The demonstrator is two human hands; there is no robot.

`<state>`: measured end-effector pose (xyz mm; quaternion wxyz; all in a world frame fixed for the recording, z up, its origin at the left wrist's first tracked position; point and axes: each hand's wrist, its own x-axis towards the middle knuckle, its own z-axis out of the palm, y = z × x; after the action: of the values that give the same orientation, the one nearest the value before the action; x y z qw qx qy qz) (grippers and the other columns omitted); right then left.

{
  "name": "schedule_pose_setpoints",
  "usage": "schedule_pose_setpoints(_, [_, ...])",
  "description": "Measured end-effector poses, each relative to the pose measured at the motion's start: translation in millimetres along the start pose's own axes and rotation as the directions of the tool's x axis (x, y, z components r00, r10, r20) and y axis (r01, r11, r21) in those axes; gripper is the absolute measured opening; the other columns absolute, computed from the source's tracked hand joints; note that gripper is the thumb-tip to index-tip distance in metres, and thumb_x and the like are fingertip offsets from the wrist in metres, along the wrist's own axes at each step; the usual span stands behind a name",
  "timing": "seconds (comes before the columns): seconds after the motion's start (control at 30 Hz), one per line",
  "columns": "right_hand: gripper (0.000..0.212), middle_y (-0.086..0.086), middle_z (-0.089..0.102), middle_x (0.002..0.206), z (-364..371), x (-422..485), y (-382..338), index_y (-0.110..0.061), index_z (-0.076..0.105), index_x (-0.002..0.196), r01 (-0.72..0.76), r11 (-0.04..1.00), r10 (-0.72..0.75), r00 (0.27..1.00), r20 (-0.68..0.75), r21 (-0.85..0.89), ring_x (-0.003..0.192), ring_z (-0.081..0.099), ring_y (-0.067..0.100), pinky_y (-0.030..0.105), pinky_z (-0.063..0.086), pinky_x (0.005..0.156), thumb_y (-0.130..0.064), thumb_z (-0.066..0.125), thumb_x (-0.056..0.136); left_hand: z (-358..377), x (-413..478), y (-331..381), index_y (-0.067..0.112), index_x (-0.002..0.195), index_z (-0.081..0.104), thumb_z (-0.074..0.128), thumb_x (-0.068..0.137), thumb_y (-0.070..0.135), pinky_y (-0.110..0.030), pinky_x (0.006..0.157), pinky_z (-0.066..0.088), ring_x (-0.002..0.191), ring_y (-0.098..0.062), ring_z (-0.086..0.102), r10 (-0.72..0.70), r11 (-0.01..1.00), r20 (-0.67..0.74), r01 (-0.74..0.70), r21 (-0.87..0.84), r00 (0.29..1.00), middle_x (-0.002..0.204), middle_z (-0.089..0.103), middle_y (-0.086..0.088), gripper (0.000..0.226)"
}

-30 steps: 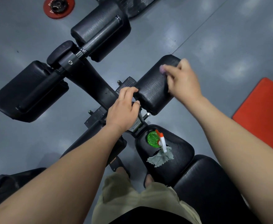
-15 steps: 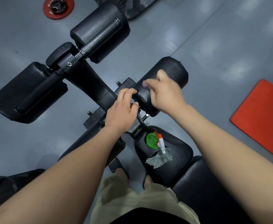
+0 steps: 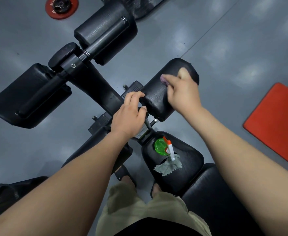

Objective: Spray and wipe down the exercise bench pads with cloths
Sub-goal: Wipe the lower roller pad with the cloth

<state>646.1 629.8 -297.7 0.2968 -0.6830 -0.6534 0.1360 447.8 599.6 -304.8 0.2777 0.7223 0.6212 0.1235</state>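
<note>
The right hand (image 3: 182, 94), its grip clamped on a small purple cloth (image 3: 164, 79), appeared to be wiping the black cylindrical vinyl pad (image 3: 157, 101) while the left hand (image 3: 129, 117) clasped the black metal frame (image 3: 97, 89) beside it, and the next move seemingly called for sweeping toward the pad's outer end.

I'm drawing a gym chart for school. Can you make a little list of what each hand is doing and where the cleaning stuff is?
right hand: holds the purple cloth on the roller pad
left hand: grips the bench frame beside that pad
spray bottle: green, on the seat pad
grey cloth: on the seat pad, beside the bottle's nozzle
floor: grey, with a red mat at the right and a red weight plate at the top
</note>
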Motion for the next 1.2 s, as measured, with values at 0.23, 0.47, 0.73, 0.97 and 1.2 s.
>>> schedule_pose_setpoints(0.23, [0.030,0.007,0.040,0.082,8.8,-53.8,-15.0,-0.016,0.074,0.119,0.209,0.971,-0.219,0.972,0.089,0.114,0.064,0.041,0.018,0.028,0.037,0.053,-0.007,0.061,0.094,0.2,0.4,-0.3,0.038,0.137,0.041,0.044,0.101,0.034,-0.039,0.083,0.041,0.103,-0.015,0.058,-0.005,1.000,0.007,0.005,-0.017,1.000,0.145,0.033,0.023,0.036])
schedule_pose_setpoints(0.47, [0.030,0.007,0.039,0.085,-1.3,-53.9,-7.4,-0.022,0.075,0.114,0.273,0.958,-0.282,0.951,0.128,0.085,0.065,0.043,0.018,0.038,0.045,0.050,-0.022,0.049,0.098,0.5,0.7,0.0,0.037,0.137,0.042,0.045,0.101,0.034,-0.042,0.087,0.043,0.106,-0.016,0.058,-0.013,1.000,0.007,0.013,-0.023,1.000,0.144,0.034,0.022,0.036])
schedule_pose_setpoints(0.73, [0.021,0.007,0.042,0.094,6.7,-10.2,-8.8,-0.020,0.070,0.107,-0.063,0.998,0.062,0.994,-0.088,-0.013,0.071,0.051,0.026,0.041,0.053,0.059,-0.016,0.052,0.097,2.2,0.1,-1.7,0.035,0.137,0.042,0.045,0.102,0.033,-0.040,0.085,0.041,0.104,-0.015,0.057,-0.002,1.000,-0.006,0.002,-0.020,1.000,0.143,0.034,0.020,0.036])
schedule_pose_setpoints(0.97, [0.017,0.006,0.043,0.101,10.9,-50.1,18.0,-0.013,0.061,0.108,-0.125,0.978,0.145,0.983,-0.115,0.165,0.059,0.060,0.025,0.043,0.055,0.057,-0.017,0.045,0.103,1.3,-0.2,-1.7,0.033,0.140,0.039,0.044,0.103,0.034,-0.039,0.086,0.040,0.094,-0.010,0.052,-0.017,0.999,-0.004,0.017,-0.027,1.000,0.146,0.033,0.016,0.038])
schedule_pose_setpoints(1.2, [0.023,-0.002,0.040,0.096,12.8,-72.5,-3.3,-0.018,0.069,0.115,-0.035,0.982,0.049,0.996,-0.070,0.184,0.071,0.055,0.015,0.032,0.050,0.063,-0.014,0.056,0.096,1.8,0.1,-0.2,0.036,0.137,0.041,0.045,0.101,0.033,-0.041,0.088,0.043,0.100,-0.017,0.059,-0.015,1.000,-0.002,0.015,-0.019,1.000,0.144,0.034,0.019,0.036])
